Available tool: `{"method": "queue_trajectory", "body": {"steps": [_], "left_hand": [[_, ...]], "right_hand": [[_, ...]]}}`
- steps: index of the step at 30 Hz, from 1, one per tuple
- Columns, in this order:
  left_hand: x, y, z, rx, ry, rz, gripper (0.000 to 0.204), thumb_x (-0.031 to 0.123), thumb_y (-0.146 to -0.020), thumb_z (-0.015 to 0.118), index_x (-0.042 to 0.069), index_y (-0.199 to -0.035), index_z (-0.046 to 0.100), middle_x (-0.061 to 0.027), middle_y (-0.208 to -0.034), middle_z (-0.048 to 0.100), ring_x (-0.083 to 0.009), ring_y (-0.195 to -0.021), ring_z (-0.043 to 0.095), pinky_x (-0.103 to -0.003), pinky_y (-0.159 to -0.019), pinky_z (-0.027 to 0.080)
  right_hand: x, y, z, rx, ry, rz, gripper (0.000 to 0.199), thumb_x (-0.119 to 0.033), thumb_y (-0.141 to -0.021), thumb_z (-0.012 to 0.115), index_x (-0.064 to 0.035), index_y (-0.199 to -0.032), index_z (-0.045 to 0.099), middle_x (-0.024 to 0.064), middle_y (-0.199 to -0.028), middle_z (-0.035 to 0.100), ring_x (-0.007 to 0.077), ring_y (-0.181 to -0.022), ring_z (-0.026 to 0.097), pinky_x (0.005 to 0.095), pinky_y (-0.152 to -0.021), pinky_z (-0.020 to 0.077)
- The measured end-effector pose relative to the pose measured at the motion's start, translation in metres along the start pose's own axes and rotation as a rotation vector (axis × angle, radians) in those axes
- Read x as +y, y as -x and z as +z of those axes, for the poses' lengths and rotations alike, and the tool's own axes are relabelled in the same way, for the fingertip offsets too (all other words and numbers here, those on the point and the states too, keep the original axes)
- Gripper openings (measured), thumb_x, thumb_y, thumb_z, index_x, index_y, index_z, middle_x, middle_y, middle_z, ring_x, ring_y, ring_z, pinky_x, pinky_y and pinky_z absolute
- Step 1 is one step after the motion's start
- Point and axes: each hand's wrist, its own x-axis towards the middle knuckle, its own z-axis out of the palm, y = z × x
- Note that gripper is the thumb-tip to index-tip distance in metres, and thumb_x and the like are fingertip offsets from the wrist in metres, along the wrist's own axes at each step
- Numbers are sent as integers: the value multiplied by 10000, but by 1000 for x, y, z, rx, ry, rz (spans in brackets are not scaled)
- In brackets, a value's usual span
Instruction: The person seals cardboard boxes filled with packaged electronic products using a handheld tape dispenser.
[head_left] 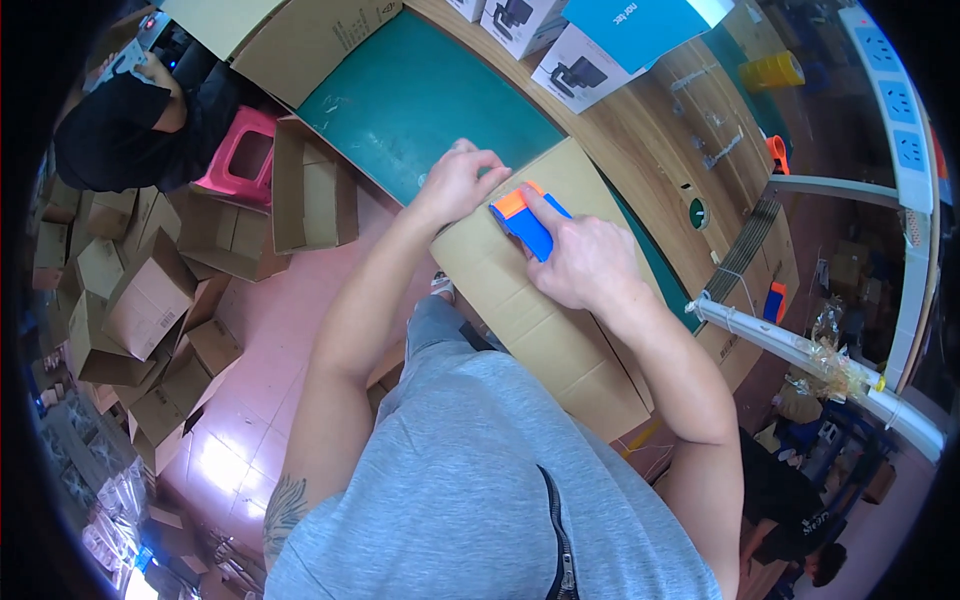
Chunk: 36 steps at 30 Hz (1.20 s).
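A long cardboard box [545,330] lies in front of me, its closed flaps facing up. My right hand [590,262] is wrapped round a blue and orange tape dispenser [530,232], index finger stretched along its top, and rests it on the far part of the box. Just left of the dispenser, at the box's far left edge, is my left hand [460,187]. Its fingers are curled with the thumb close to them; whatever they may hold is hidden. Any strip of tape is too faint to make out.
A green-topped table [400,110] with a wooden strip [650,130] bears an open carton [310,50] and white product boxes [580,75]. Tape rolls [772,71] and a power strip [895,100] are at the right. Left are empty cartons [150,295], a pink stool [240,160] and a person [120,130].
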Motion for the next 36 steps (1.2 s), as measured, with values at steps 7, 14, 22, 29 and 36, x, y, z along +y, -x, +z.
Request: {"method": "queue_trajectory", "body": {"steps": [7, 14, 22, 29, 36], "left_hand": [[-12, 9, 6, 21, 298, -322, 453, 327, -917, 579, 55, -1279, 566, -222, -1074, 661, -308, -999, 649, -377, -877, 491], [19, 43, 7, 58, -62, -189, 382, 372, -976, 393, 108, -1072, 651, -191, -972, 664, -412, -933, 608, -484, -828, 482], [23, 44, 8, 156, -472, -179, 419, 420, -969, 383, 119, -965, 674, -191, -935, 671, -392, -923, 622, -495, -818, 497], [40, 50, 10, 182, -639, -184, 396, 419, -966, 396, 145, -1152, 612, -196, -1111, 628, -403, -1009, 587, -503, -876, 455], [140, 90, 123, 175, -260, 433, 702, 528, -905, 429, 140, -1477, 310, -263, -1527, 198, -432, -1418, 167, -565, -1150, 76]], "right_hand": [[-11, -15, -22, -174, 88, -50, 635, -263, -733, 574, -162, -1354, 490, 217, -852, 682, 375, -819, 672, 456, -755, 542], [-2, -14, -16, -189, 137, -102, 529, -252, -725, 551, -121, -1238, 565, 189, -883, 691, 358, -850, 671, 447, -768, 543], [60, 83, 29, -288, 208, -105, 645, -249, -744, 547, -135, -1374, 468, 167, -854, 694, 326, -840, 676, 416, -748, 544], [97, 160, 54, -335, 244, -92, 631, -250, -768, 547, -125, -1378, 449, 164, -831, 685, 325, -826, 676, 417, -735, 540], [133, 212, 84, -217, 100, -104, 607, -245, -747, 577, -124, -1335, 487, 206, -809, 670, 369, -803, 664, 462, -721, 533]]}}
